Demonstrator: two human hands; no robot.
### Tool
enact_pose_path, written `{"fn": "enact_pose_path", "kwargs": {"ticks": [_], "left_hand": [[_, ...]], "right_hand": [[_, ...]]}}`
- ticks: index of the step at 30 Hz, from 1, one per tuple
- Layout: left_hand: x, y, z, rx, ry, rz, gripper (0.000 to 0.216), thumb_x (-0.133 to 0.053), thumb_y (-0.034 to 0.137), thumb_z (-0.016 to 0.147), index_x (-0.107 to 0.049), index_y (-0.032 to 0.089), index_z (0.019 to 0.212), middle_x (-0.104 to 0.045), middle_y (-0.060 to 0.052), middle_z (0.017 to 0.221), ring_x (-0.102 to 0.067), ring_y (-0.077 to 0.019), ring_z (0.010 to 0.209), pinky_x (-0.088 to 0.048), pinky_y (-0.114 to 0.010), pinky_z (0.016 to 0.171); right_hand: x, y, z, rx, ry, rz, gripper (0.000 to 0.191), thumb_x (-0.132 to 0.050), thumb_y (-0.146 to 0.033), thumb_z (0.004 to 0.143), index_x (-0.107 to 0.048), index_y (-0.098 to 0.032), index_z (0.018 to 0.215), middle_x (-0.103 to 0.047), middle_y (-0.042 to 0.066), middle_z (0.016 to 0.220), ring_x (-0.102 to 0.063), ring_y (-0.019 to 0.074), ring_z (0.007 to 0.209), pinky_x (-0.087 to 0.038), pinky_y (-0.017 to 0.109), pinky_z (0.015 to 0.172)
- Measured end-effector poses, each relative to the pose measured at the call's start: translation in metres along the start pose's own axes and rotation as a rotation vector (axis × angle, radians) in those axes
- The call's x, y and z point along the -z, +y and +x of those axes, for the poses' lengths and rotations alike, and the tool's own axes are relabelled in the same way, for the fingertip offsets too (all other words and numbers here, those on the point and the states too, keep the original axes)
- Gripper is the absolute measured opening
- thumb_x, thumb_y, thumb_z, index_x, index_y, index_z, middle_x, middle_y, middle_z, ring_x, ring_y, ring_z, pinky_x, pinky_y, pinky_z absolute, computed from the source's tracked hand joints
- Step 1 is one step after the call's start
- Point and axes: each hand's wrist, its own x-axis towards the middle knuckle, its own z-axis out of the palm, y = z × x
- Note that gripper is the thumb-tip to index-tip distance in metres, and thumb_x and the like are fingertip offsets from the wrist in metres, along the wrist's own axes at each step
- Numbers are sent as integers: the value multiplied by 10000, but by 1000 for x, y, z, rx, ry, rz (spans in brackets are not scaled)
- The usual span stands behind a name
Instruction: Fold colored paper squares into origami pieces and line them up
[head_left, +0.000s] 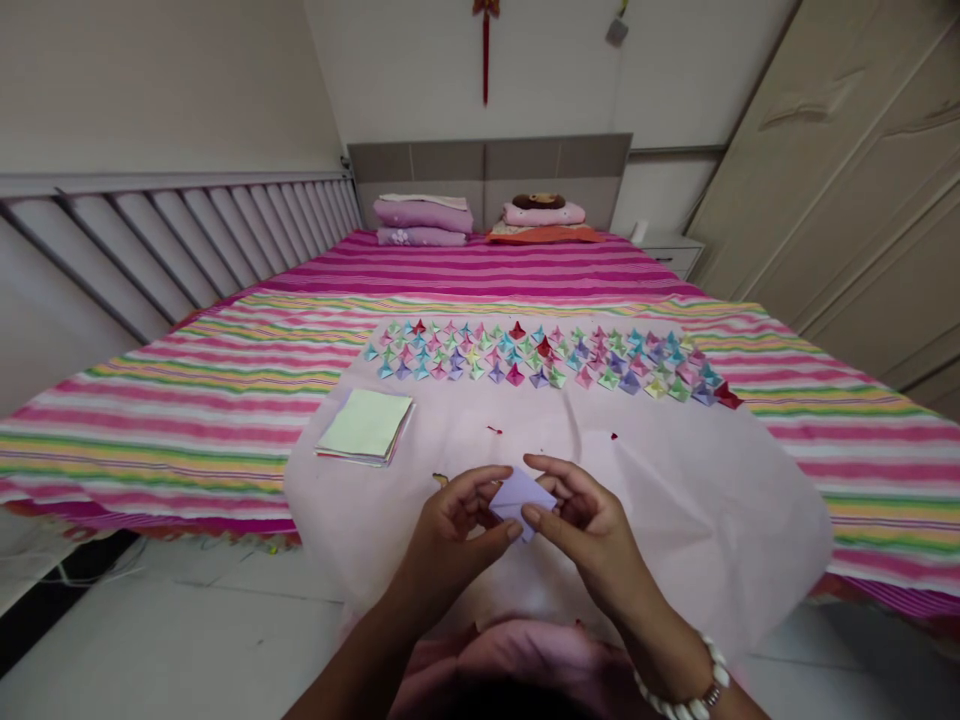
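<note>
A small lilac folded paper [519,494] sits between both my hands above a pale pink sheet [675,500] spread on the bed. My left hand [457,520] pinches its left side with thumb and fingers. My right hand [581,515], a white bead bracelet on its wrist, pinches the right side. A stack of coloured paper squares [365,426], pale green on top, lies to the left. Several rows of small folded paper shapes [540,358] in many colours lie further up the sheet.
The bed carries a striped pink, green and yellow cover [187,400]. Pillows and folded bedding [480,220] rest at the headboard. A slatted rail [187,240] runs on the left, wardrobe doors [847,190] on the right. White floor tiles [187,640] lie below.
</note>
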Motion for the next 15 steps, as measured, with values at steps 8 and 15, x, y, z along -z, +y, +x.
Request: {"fn": "enact_pose_path", "kwargs": {"ticks": [8, 15], "left_hand": [[-1, 10, -2, 84, 74, 55, 137, -684, 262, 751, -707, 156, 833, -679, -31, 689, -610, -153, 674, -474, -273, 661], [0, 5, 0, 91, 141, 69, 190, -605, 277, 800, -707, 157, 694, -652, -19, 620, -558, -134, 625, -428, -247, 622]], "right_hand": [[0, 1, 1, 1, 53, 14, 418, -753, -293, 732, -625, -218, 1123, -630, -6, 751, -589, 146, 659, -472, 277, 609], [-3, 2, 0, 39, 69, -12, 404, -726, -258, 748, -615, -229, 1135, -607, -17, 739, -572, 141, 686, -460, 275, 636]]}}
